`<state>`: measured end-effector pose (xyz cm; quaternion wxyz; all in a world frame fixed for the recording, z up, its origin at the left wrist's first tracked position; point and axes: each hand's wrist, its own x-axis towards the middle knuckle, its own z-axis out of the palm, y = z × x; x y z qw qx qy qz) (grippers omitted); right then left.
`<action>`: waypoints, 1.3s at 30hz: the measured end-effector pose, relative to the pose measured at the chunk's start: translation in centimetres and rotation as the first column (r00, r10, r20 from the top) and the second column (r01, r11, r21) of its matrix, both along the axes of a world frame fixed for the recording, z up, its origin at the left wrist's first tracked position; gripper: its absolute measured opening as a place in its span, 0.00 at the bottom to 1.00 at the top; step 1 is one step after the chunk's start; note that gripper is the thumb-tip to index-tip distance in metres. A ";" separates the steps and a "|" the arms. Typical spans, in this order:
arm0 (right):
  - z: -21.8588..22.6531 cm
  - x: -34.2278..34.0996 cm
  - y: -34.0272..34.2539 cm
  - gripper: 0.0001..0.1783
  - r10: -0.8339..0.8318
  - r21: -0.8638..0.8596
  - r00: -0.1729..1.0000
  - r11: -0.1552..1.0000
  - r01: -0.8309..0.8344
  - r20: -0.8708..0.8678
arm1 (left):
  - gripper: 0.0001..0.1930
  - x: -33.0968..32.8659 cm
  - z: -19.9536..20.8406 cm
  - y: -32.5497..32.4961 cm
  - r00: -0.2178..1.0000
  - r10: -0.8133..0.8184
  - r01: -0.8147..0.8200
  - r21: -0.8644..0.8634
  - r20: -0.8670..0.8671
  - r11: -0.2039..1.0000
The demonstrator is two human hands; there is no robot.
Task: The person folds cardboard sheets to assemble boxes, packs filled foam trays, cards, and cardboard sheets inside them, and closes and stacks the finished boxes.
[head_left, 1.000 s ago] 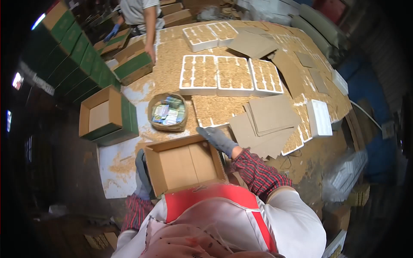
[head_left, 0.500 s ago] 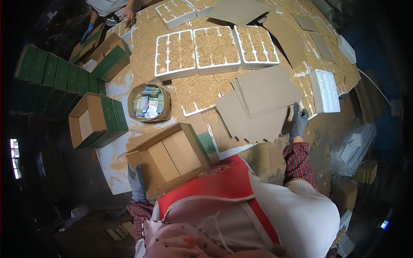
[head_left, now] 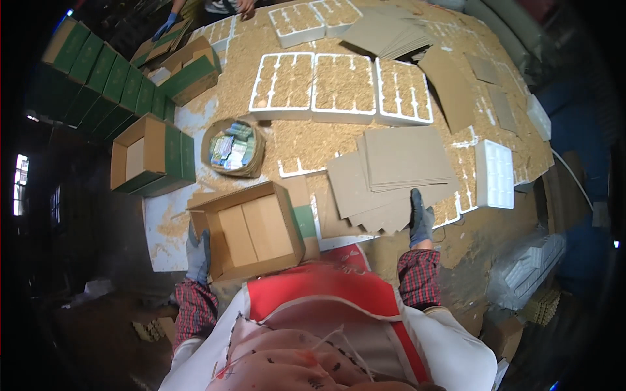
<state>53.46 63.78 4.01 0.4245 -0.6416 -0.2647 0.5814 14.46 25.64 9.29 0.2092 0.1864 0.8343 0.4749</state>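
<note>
An open, unlidded cardboard box rests at the table's near edge, its inside bare brown board. My gloved left hand is closed on the box's left wall. To the right lies a loose fanned stack of flat grey-brown cardboard sheets. At its near right edge is my gloved right hand, fingers apart, one stretched along the sheets; whether the others touch the underside is hidden. Behind the box stands a round basket of small printed packets.
White foam trays filled with sawdust-like material stand mid-table. Green and brown boxes are lined up at left. An upright white foam tray stands at right. A co-worker's blue-gloved hand shows at far left, by more boxes.
My right hand has moved left and nearer along the sheets' edge. My left hand keeps its grip on the box. The view has shifted, and the co-worker shows less.
</note>
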 end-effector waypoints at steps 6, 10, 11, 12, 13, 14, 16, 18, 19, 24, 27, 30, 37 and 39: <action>1.4 -3.0 0.5 0.28 0.036 0.120 0.940 0.993 0.006 -0.340 | 0.31 -0.2 -0.4 0.0 0.979 -0.070 0.037 -0.169 -0.190 0.985; -2.9 0.3 0.9 0.25 0.137 0.024 0.884 0.990 -0.141 -0.447 | 0.32 0.8 -1.0 0.9 0.948 -0.113 0.031 -0.268 -0.297 0.963; -1.1 0.1 -0.3 0.27 0.236 0.029 0.892 0.969 -0.243 -0.386 | 0.32 1.2 0.3 1.7 0.948 -0.140 0.052 -0.294 -0.286 0.954; -0.7 1.3 -0.9 0.28 0.454 0.201 0.836 0.890 -0.409 -0.308 | 0.32 1.6 1.8 2.7 0.954 -0.154 0.071 -0.305 -0.257 0.950; -0.3 1.2 -1.1 0.28 0.297 0.135 0.670 0.949 -0.284 -0.680 | 0.32 1.7 1.9 3.0 0.955 -0.133 0.066 -0.248 -0.265 0.967; 1.0 0.5 -1.2 0.29 0.217 0.115 0.581 0.971 -0.207 -0.784 | 0.32 1.9 2.2 3.2 0.953 -0.125 0.057 -0.242 -0.276 0.969; 3.6 -1.6 -0.1 0.30 0.354 0.232 0.564 0.932 -0.279 -0.746 | 0.32 2.4 1.7 2.7 0.942 -0.115 0.032 -0.254 -0.317 0.967; 6.0 -5.9 1.2 0.29 0.669 0.559 0.690 0.696 -0.451 -0.277 | 0.32 2.5 1.9 2.3 0.945 -0.113 0.072 -0.143 -0.308 0.987; 6.5 -9.0 1.9 0.29 0.679 0.558 0.678 0.691 -0.460 -0.282 | 0.31 2.6 1.7 2.2 0.929 -0.133 0.087 -0.147 -0.345 0.985; 6.6 -25.1 7.1 0.29 0.677 0.556 0.541 0.729 -0.400 -0.499 | 0.31 2.3 1.5 2.1 0.936 -0.154 0.120 -0.122 -0.318 0.985; 6.6 -30.1 9.1 0.26 0.745 0.719 0.666 0.445 -0.534 0.033 | 0.30 2.0 3.1 2.4 0.944 -0.203 0.163 -0.168 -0.261 0.972; 7.7 -29.9 6.4 0.20 0.570 0.322 0.677 0.821 -0.471 -0.466 | 0.30 1.7 2.4 1.4 0.947 -0.206 0.146 -0.242 -0.247 0.959; -3.3 -3.7 -11.7 0.22 -0.121 0.334 0.904 0.942 -0.025 0.409 | 0.32 -0.1 1.3 0.8 0.993 -0.087 0.092 -0.061 0.074 0.994; -7.7 4.6 -11.8 0.30 -0.304 0.251 0.761 0.949 0.189 0.573 | 0.32 1.0 3.0 2.1 0.982 -0.048 0.053 -0.020 0.184 0.998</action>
